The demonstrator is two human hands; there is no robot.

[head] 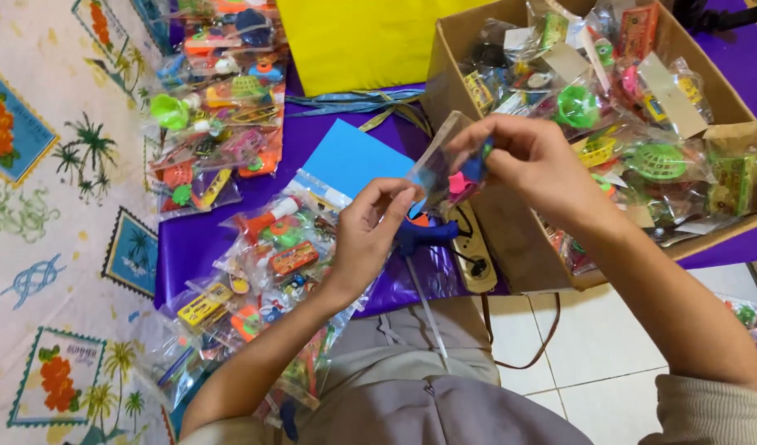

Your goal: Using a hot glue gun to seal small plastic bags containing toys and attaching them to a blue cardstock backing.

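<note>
— Purple sheet spread on the floor, patterned cloth alongside. Hands where?

— Raised over the sheet, close together. Left hand pinching the lower edge of a small clear bag; right hand nearer its top, grip clenched on a blue and pink toy at the bag's mouth.

— Bag's position?

— Between both hands, tilted, long axis running up toward the cardboard box of packed toys. Filled toy bags lying left.

bright, even indoor light | soft shadows | plastic glare | slight blur
</note>
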